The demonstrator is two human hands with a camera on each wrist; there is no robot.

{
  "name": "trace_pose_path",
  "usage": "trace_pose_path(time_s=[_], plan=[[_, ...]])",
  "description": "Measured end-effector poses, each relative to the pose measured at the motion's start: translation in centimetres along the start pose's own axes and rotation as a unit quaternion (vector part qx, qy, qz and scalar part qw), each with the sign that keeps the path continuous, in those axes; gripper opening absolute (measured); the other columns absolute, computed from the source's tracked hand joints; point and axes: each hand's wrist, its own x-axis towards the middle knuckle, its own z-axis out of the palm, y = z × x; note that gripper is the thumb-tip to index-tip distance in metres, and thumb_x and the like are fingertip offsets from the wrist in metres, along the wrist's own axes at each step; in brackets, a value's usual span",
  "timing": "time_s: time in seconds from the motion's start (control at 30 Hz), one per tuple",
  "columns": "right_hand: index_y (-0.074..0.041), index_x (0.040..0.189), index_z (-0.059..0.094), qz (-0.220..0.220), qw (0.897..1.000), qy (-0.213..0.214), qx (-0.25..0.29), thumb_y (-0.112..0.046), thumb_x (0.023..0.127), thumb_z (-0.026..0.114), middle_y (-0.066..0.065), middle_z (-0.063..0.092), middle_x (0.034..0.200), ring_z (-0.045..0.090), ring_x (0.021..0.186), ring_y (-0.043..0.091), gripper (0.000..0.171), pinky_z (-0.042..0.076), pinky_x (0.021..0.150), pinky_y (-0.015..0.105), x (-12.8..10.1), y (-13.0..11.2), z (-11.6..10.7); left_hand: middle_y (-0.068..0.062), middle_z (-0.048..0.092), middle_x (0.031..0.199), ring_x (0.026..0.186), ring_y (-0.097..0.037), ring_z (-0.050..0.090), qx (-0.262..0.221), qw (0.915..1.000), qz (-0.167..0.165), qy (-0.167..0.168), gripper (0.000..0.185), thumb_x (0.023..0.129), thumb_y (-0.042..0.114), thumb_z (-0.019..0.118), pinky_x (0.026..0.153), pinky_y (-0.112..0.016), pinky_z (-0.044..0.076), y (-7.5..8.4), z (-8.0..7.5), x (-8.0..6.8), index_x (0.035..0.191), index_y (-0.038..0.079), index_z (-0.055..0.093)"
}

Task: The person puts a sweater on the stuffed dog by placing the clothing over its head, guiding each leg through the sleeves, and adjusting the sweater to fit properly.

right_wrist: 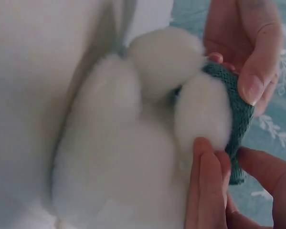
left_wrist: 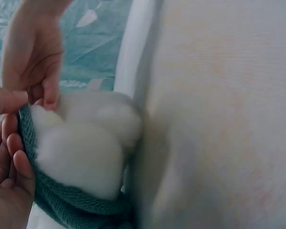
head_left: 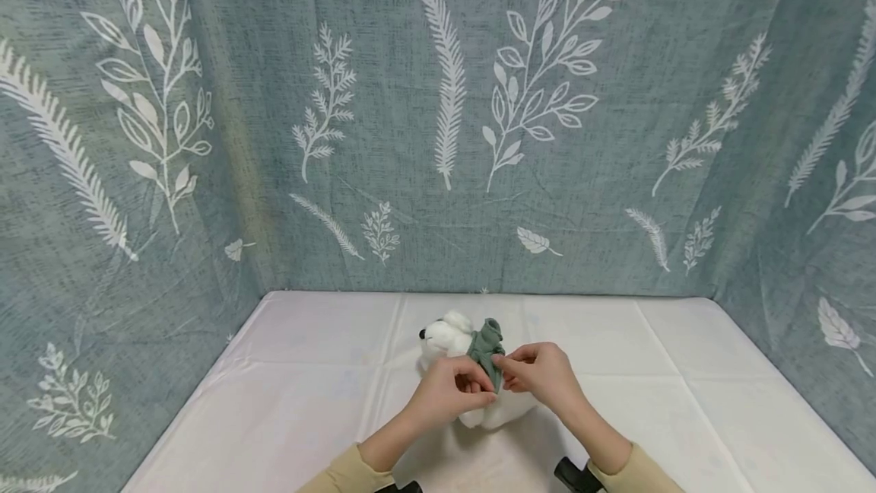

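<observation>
Head view: left hand (head_left: 448, 389) and right hand (head_left: 545, 375) pinch the green garment (head_left: 484, 346) on the plush toy (head_left: 509, 408), apparently to steady its edge

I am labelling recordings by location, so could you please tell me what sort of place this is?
Probably a makeshift filming booth: leaf-printed fabric hangs around three sides of a white-covered table that holds a plush toy.

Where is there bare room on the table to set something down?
Left: the white table lies bare between the plush toy and the side curtain. Right: bare from the right hand to the opposite curtain. Behind the toy, a shallower strip reaches the back curtain. Crowded: the toy's green knit garment, with the left hand also at it.
</observation>
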Motion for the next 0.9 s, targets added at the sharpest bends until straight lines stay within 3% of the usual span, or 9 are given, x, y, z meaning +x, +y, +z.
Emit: trace_pose_path(time_s=[0.13,0.4,0.5,0.67,0.9], plan=[[-0.003,0.077,0.071,-0.021,0.998,0.017,-0.049,-0.02,0.082,0.072,0.004,0.068,0.062,0.068,0.059,0.022,0.017,0.057,0.058,0.032,-0.1,-0.5,0.3,-0.003,0.062,0.075,0.062,-0.003,0.051,-0.006,0.9996,-0.02,0.016,0.006,0.082,0.016,0.075,0.056,-0.017,0.042,0.2,0.1,-0.1,0.085,0.012,0.072],[-0.009,0.072,0.07,-0.067,0.991,0.026,-0.114,-0.01,0.08,0.069,-0.002,0.066,0.059,0.063,0.055,0.012,0.009,0.051,0.053,0.024,-0.4,0.2,0.5,-0.013,0.061,0.088,0.074,-0.012,0.052,-0.024,0.9887,-0.068,0.131,0.016,0.09,0.013,0.064,0.064,-0.022,0.045,1.7,-1.2,-0.2,0.1,0.001,0.064],[-0.012,0.071,0.07,-0.087,0.987,0.025,-0.133,-0.01,0.08,0.07,-0.004,0.066,0.059,0.061,0.054,0.01,0.009,0.049,0.051,0.023,-0.5,0.6,0.5,-0.011,0.063,0.092,0.076,-0.011,0.053,-0.017,0.9874,-0.087,0.132,0.017,0.091,0.016,0.064,0.066,-0.023,0.045,0.8,-1.4,0.1,0.099,0.001,0.066],[-0.014,0.068,0.069,-0.12,0.979,0.033,-0.162,-0.009,0.078,0.073,-0.006,0.063,0.057,0.056,0.051,0.006,0.012,0.046,0.048,0.021,-0.7,0.7,0.5,-0.007,0.066,0.087,0.073,-0.009,0.054,-0.001,0.9891,-0.086,0.12,0.019,0.089,0.023,0.067,0.065,-0.023,0.046,-1.3,-1.3,0.7,0.091,0.003,0.068],[-0.014,0.063,0.067,-0.184,0.952,0.043,-0.242,-0.005,0.072,0.074,-0.009,0.06,0.055,0.05,0.049,-0.002,0.015,0.043,0.048,0.016,-1.2,1.2,0.7,-0.001,0.061,0.071,0.062,-0.005,0.049,0.084,0.9821,-0.065,0.155,0.012,0.083,0.017,0.072,0.056,-0.021,0.043,-2.4,-1.6,0.5,0.078,0.007,0.069]])
